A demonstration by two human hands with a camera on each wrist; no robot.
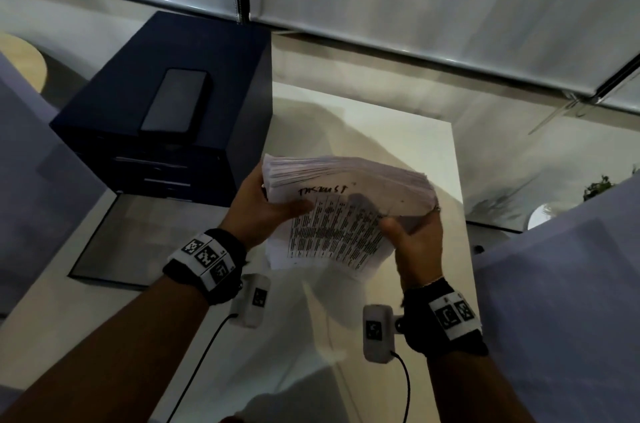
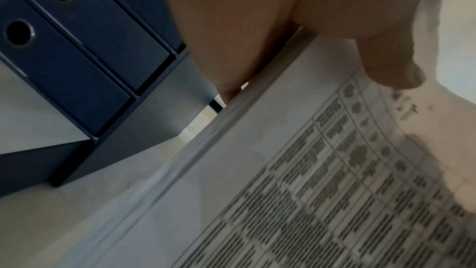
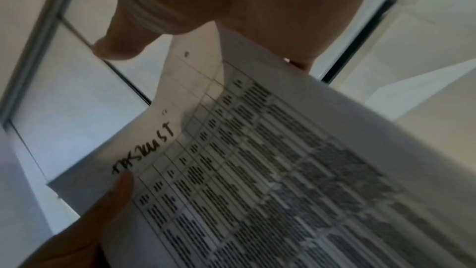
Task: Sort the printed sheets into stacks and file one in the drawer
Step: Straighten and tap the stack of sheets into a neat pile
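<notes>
Sheets [image 1: 346, 214] between both hands (gripped)

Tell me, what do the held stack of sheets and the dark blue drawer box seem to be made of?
Stack of printed sheets: thin white matte paper; the fanned edges show separate leaves, and the stack bends between the left hand and right hand. Drawer box: probably matte dark blue covered board, with ringed finger holes; plastic is possible.
</notes>
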